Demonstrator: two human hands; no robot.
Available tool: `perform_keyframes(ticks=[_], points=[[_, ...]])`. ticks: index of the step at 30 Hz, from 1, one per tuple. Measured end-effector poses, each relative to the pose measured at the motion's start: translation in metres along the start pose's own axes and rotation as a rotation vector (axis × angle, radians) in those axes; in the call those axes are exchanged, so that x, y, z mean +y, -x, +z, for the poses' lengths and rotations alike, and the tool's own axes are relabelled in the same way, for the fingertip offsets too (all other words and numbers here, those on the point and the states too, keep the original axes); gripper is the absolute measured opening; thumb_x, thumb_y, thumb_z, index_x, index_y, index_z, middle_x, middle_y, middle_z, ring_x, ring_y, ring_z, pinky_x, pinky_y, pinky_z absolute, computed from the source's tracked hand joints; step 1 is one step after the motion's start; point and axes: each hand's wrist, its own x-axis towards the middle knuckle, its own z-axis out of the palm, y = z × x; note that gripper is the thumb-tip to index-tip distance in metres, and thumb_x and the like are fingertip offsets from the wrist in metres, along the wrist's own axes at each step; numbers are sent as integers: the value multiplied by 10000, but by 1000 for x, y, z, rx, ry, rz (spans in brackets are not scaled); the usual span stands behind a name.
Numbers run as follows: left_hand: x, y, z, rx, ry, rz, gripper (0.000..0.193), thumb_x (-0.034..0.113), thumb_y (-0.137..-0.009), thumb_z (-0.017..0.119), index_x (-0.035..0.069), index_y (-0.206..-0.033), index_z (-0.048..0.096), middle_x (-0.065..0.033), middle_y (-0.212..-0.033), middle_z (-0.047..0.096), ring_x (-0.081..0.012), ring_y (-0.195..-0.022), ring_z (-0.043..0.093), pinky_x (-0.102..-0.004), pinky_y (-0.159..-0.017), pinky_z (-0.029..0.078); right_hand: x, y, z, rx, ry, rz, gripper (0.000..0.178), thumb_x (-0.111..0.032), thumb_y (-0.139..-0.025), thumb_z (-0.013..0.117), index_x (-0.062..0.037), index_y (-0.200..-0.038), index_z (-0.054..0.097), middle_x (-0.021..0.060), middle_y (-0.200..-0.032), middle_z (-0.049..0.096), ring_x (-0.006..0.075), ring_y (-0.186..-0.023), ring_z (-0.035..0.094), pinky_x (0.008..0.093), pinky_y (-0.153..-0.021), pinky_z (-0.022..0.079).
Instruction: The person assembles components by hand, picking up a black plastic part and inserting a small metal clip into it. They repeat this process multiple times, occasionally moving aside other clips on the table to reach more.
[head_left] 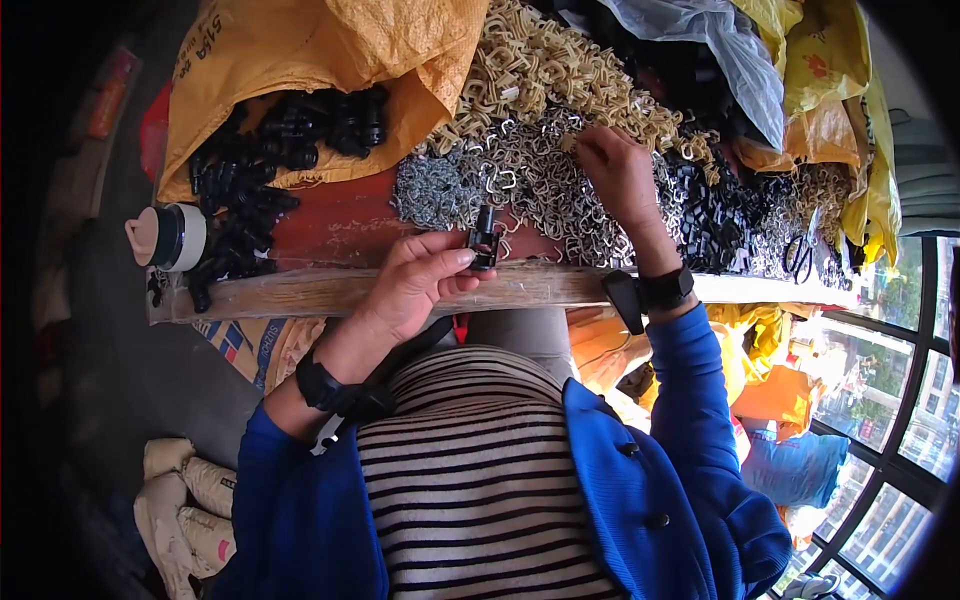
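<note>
Striped shirt (480,470); clip heaps (540,160) crowd both hands.

- Fingertips of the right hand (618,172) buried among the silver metal clips (530,185), hiding anything pinched there.
- Small black part (484,240) partly covered by the left hand (420,280); shape unclear.
- Scissors (800,258) half lost among clips.

Crumpled yellow woven sack (320,50) with dark lettering, upper left; clear plastic bag (715,45), upper right; printed tan sack (255,345) below the bench.
</note>
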Motion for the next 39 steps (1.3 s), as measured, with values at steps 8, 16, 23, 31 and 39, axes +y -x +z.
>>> perform_keyframes(ticks=[8, 16, 23, 31, 39], points=[[-3, -3, 1, 16, 12, -3, 251, 120, -776, 486, -33, -973, 519, -126, -913, 564, -156, -766, 573, -207, -640, 477, -20, 0, 1, -113, 111, 224, 142, -145, -721, 569, -59, -830, 541, 91, -652, 551, 201, -528, 528, 268, -482, 405], [-2, 0, -1, 61, 7, 26, 233, 100, -781, 475, -26, -972, 520, -122, -905, 567, -162, -762, 575, -212, -645, 476, -17, 12, 1, -113, -381, 266, 157, -186, -797, 515, -31, -809, 538, 0, -605, 532, 65, -513, 478, 191, -448, 349], [1, -2, 11, 38, 11, 34, 220, 67, -784, 466, -18, -980, 519, -105, -899, 571, -184, -789, 575, -222, -664, 475, -88, 38, -11, -447, -1050, 374, 180, -184, -809, 506, -7, -793, 536, -28, -611, 502, 27, -539, 421, 160, -444, 308], [-4, 5, 9, 1, 87, 25, 225, 82, -786, 500, -10, -991, 515, -87, -911, 569, -207, -813, 571, -237, -698, 476, -96, 50, -4, -431, -1030, 267, 156, -161, -796, 525, -5, -793, 530, -21, -653, 499, 24, -579, 403, 153, -498, 319], [-12, 8, 7, -36, 160, -9, 219, 104, -784, 514, 3, -978, 521, -75, -904, 566, -208, -822, 567, -244, -707, 476, -98, 52, -6, -445, -1008, 328, 113, -113, -779, 546, -15, -762, 492, -32, -677, 488, 24, -595, 403, 158, -528, 339]])
